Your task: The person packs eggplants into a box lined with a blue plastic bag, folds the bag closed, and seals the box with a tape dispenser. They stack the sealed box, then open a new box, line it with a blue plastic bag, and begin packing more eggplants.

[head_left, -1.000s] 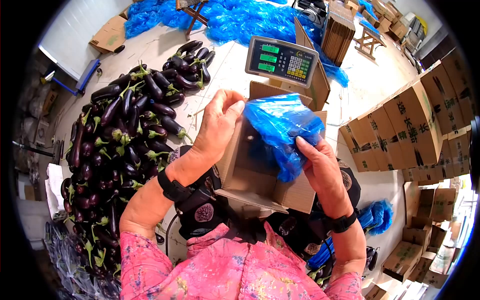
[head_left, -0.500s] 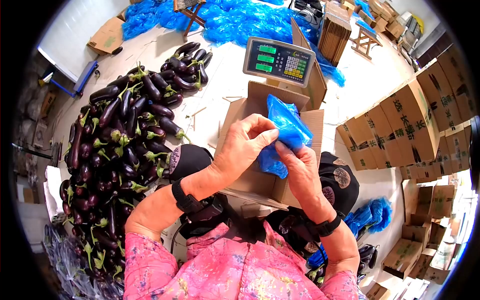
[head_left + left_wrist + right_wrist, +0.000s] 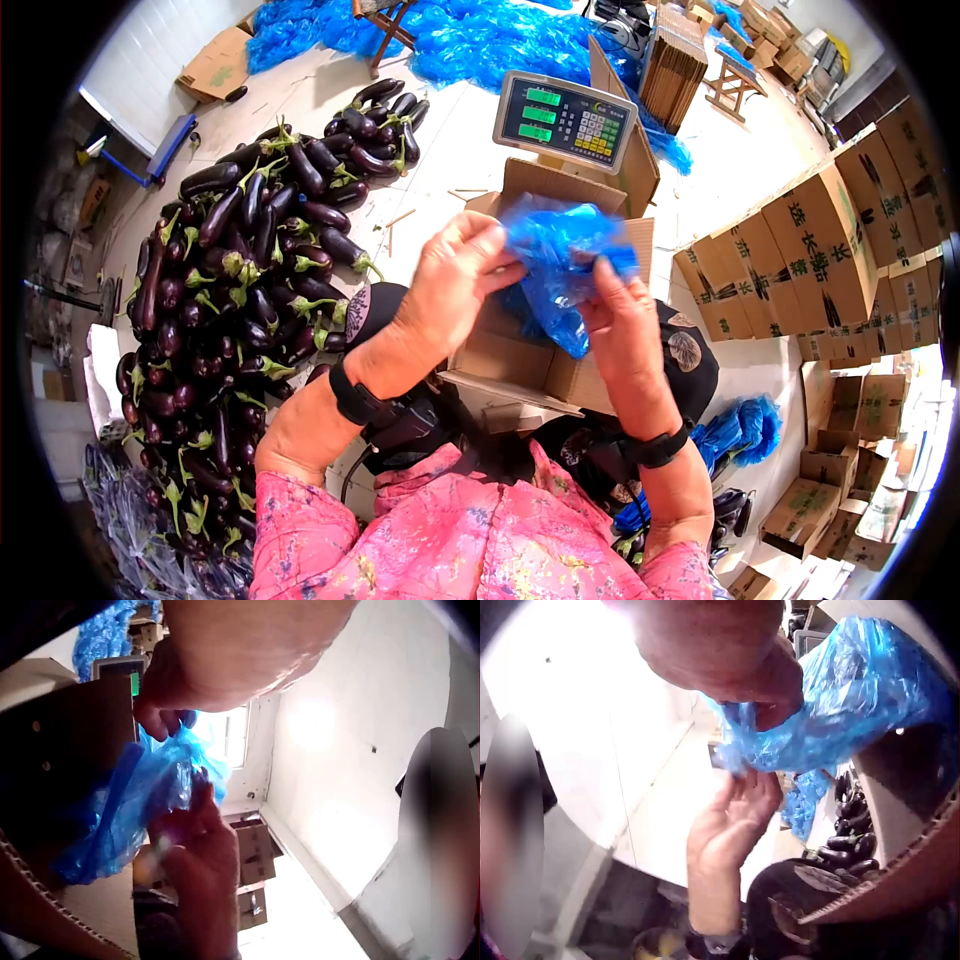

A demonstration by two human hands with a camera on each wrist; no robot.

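Note:
Both hands hold a thin blue plastic bag (image 3: 560, 250) above an open cardboard box (image 3: 500, 362) between the person's knees. The left hand (image 3: 455, 275) pinches the bag's left edge between thumb and fingers. At the bag's right side, the right hand (image 3: 618, 315) grips it with thumb and fingertips. Crumpled film hangs down between the two hands in the left wrist view, the bag (image 3: 112, 817) reaching into the box. From the right wrist, the bag (image 3: 855, 690) looks spread and wrinkled over the box opening.
A large pile of eggplants (image 3: 250, 260) lies on the floor at the left. Beyond the box stands a scale display (image 3: 565, 120). Stacked printed cartons (image 3: 800, 250) are at the right, and blue bags (image 3: 480, 45) cover the floor at the back.
The hands came close together at the bag, then moved apart again. The bag is now stretched between them, a little higher and wider than half a second ago.

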